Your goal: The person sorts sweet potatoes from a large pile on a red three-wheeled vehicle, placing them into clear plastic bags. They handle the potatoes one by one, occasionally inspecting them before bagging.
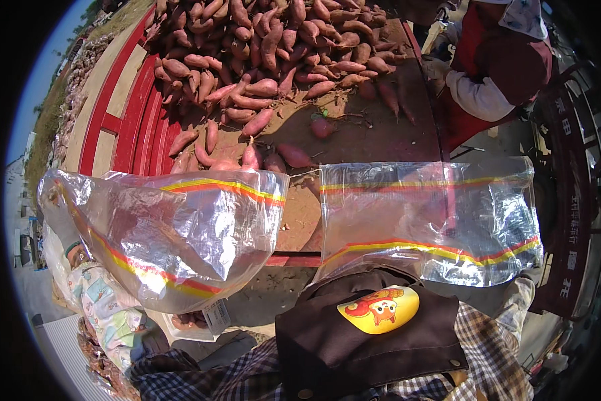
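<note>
Two clear plastic bags with red and yellow stripes stretch across the view, joined by a thin strand. My left hand (59, 215) is at the far left end of the left bag (180, 225), seen partly through the plastic, with the film gathered at it. At the lower right corner of the right bag (380, 215), my right hand (532, 273) holds the edge; its fingers are mostly hidden. Beyond the bags lies a large heap of sweet potatoes (265, 50). Several loose ones, such as this sweet potato (294, 155), lie close behind the bags.
The sweet potatoes lie on a truck bed (300, 215) with red metal side rails (100, 110). Below the left bag is a white container (220, 321) holding sweet potatoes. A person in red and dark clothing (511, 65) is at the bed's right side. A dark vehicle panel (563, 200) bears writing.
</note>
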Tool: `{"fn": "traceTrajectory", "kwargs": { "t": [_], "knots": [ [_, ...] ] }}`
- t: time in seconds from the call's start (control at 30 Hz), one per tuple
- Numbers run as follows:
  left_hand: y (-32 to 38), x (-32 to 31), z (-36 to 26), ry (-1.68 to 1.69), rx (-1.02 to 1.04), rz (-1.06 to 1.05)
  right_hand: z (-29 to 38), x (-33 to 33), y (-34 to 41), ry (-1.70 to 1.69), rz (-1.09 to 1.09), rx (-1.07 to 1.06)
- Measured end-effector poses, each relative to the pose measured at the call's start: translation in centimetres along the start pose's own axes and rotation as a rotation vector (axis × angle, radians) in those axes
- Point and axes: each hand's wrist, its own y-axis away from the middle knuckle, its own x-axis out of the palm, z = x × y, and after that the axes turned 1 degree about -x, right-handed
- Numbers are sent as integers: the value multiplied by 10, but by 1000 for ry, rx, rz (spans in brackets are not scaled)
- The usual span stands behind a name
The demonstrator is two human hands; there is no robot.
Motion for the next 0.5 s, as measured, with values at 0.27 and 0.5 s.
{"fn": "traceTrajectory", "kwargs": {
  "t": [0.27, 0.5],
  "knots": [
    [220, 113, -343, 89, 178, 854, 22, -31, -11, -278, -63, -46],
    [347, 156, -399, 328, 55, 1173, 31, -83, -26, -539, -268, -47]
  ]
}}
